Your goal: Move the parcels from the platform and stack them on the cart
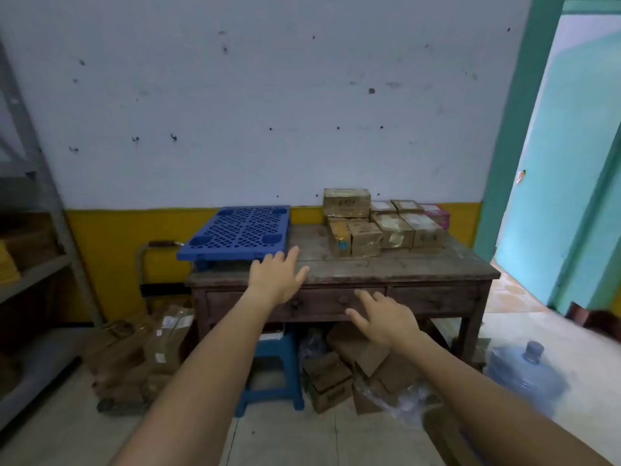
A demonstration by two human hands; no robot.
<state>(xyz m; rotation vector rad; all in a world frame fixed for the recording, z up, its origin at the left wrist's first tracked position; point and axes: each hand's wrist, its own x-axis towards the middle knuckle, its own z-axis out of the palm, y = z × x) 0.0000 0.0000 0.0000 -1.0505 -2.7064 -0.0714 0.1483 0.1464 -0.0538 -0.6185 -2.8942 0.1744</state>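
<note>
Two empty hands (331, 299) reach toward one table (403, 264) of stacked parcels (383, 227).

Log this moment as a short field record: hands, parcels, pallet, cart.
left hand: open, empty, reaching toward the table
right hand: open, empty, lower, in front of the drawers
parcels: grouped on the wooden table, right rear, untouched
blue plastic pallet: on the table's left end, overhanging
cart: left of the table, carrying boxes
</note>
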